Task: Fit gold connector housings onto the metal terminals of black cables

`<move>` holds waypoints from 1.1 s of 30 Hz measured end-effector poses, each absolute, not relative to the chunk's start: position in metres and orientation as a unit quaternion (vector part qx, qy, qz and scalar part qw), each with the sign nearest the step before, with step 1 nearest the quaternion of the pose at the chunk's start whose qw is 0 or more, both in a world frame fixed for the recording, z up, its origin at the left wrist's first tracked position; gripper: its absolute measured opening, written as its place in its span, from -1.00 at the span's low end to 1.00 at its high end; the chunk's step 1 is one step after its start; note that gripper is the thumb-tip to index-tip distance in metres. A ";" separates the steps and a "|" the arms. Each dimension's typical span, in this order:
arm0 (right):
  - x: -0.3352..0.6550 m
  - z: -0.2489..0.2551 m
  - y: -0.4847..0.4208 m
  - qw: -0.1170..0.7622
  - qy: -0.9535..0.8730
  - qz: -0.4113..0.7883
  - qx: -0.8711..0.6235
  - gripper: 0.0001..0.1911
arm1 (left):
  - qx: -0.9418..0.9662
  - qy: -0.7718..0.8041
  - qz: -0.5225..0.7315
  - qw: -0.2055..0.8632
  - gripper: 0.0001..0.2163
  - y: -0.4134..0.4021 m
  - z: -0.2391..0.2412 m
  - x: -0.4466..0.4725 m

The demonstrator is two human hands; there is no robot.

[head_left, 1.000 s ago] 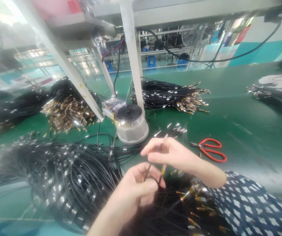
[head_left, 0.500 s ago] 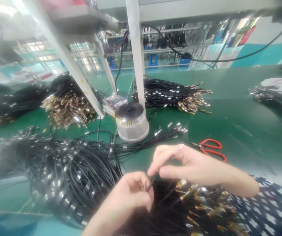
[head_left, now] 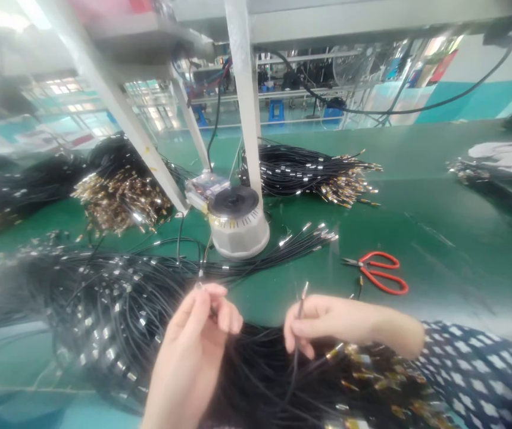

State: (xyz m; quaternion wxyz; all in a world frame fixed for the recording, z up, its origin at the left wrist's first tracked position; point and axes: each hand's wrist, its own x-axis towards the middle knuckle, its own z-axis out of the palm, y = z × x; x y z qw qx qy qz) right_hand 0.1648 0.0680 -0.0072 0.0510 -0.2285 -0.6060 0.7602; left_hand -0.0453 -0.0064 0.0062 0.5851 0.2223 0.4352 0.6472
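Note:
My right hand (head_left: 322, 325) pinches a thin black cable (head_left: 295, 363) between thumb and fingers. The cable's metal-tipped end (head_left: 305, 290) points up above the fingers, and its length runs down into the pile in front of me. To the left, my left hand (head_left: 202, 342) is closed, thumb against forefinger, near a thin cable end that hangs by the round device. A small glint shows at those fingertips, but I cannot make out what they hold. Below both hands lies a big heap of black cables (head_left: 256, 381) with brass-coloured ends (head_left: 372, 381) towards the right.
A round white device with a black top (head_left: 239, 229) stands beside a metal post (head_left: 243, 95). Red-handled scissors (head_left: 383, 273) lie right of my hands. More cable bundles (head_left: 292, 170) rest behind, and a wide bundle (head_left: 122, 310) spreads at left. A white cloth (head_left: 506, 156) lies far right.
My hands have moved apart: the left went left and up, towards the round device, while the right dropped slightly. The metal-tipped cable end now stands clear above my right fingers.

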 end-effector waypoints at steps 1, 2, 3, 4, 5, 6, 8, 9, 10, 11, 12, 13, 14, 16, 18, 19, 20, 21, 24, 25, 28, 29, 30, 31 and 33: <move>0.169 -0.020 0.067 0.071 -0.582 0.773 -0.241 -0.58 | 0.219 0.434 0.650 0.584 -0.82 -0.007 0.011 -0.049; 0.172 -0.029 0.066 0.087 -0.571 0.779 -0.243 -0.55 | 0.215 0.430 0.648 0.590 -0.82 -0.008 0.017 -0.053; 0.173 -0.032 0.064 0.094 -0.572 0.777 -0.245 -0.54 | 0.210 0.427 0.645 0.598 -0.81 -0.008 0.023 -0.057; 0.174 -0.031 0.063 0.094 -0.582 0.770 -0.244 -0.54 | 0.203 0.424 0.646 0.601 -0.80 -0.008 0.029 -0.060; 0.173 -0.025 0.061 0.088 -0.600 0.756 -0.244 -0.55 | 0.198 0.422 0.655 0.595 -0.78 -0.008 0.034 -0.062; 0.171 -0.016 0.060 0.081 -0.622 0.739 -0.244 -0.58 | 0.194 0.427 0.667 0.579 -0.78 -0.007 0.038 -0.063; 0.164 0.004 0.059 0.076 -0.666 0.702 -0.240 -0.65 | 0.213 0.452 0.651 0.571 -0.78 -0.007 0.039 -0.059; 0.160 0.012 0.059 0.080 -0.685 0.685 -0.235 -0.68 | 0.242 0.475 0.615 0.581 -0.79 -0.007 0.037 -0.054; 0.157 0.019 0.059 0.079 -0.701 0.670 -0.231 -0.71 | 0.274 0.495 0.575 0.591 -0.76 -0.006 0.034 -0.049; 0.153 0.023 0.058 0.071 -0.710 0.663 -0.229 -0.73 | 0.305 0.512 0.536 0.598 -0.74 -0.006 0.029 -0.042; 0.150 0.025 0.057 0.058 -0.713 0.660 -0.231 -0.74 | 0.329 0.518 0.509 0.604 -0.73 -0.006 0.024 -0.036; 0.148 0.024 0.055 0.046 -0.713 0.658 -0.238 -0.75 | 0.348 0.507 0.489 0.618 -0.71 -0.005 0.018 -0.031; 0.145 0.022 0.053 0.041 -0.712 0.656 -0.248 -0.74 | 0.360 0.505 0.473 0.626 -0.71 -0.004 0.014 -0.026; 0.142 0.016 0.047 0.056 -0.714 0.644 -0.271 -0.76 | 0.371 0.507 0.453 0.633 -0.72 -0.003 0.007 -0.020; 0.140 0.012 0.041 0.085 -0.720 0.625 -0.290 -0.79 | 0.371 0.519 0.446 0.628 -0.74 -0.002 0.005 -0.018; 0.140 0.012 0.039 0.093 -0.721 0.620 -0.295 -0.79 | 0.367 0.523 0.450 0.624 -0.75 -0.002 0.005 -0.019; 0.140 0.013 0.038 0.094 -0.722 0.617 -0.298 -0.79 | 0.358 0.525 0.459 0.621 -0.77 -0.002 0.005 -0.020; 0.140 0.016 0.038 0.090 -0.720 0.618 -0.304 -0.81 | 0.343 0.525 0.472 0.619 -0.79 -0.002 0.006 -0.021; 0.145 0.026 0.045 0.070 -0.689 0.633 -0.346 -0.88 | 0.285 0.519 0.507 0.627 -0.83 -0.003 0.007 -0.026; 0.147 0.028 0.049 0.078 -0.670 0.641 -0.366 -0.88 | 0.271 0.516 0.512 0.632 -0.84 -0.003 0.007 -0.027; 0.151 0.028 0.058 0.177 -0.606 0.671 -0.389 -0.86 | 0.252 0.510 0.517 0.640 -0.83 -0.004 0.005 -0.030; 0.152 0.026 0.060 0.215 -0.588 0.683 -0.377 -0.85 | 0.244 0.509 0.521 0.640 -0.82 -0.004 0.005 -0.030; 0.152 0.024 0.061 0.244 -0.576 0.693 -0.359 -0.83 | 0.234 0.509 0.527 0.639 -0.81 -0.003 0.005 -0.030; 0.151 0.022 0.061 0.264 -0.572 0.699 -0.339 -0.82 | 0.224 0.508 0.534 0.638 -0.81 -0.003 0.005 -0.030; 0.149 0.019 0.060 0.285 -0.586 0.694 -0.306 -0.83 | 0.210 0.506 0.539 0.640 -0.79 -0.002 0.006 -0.029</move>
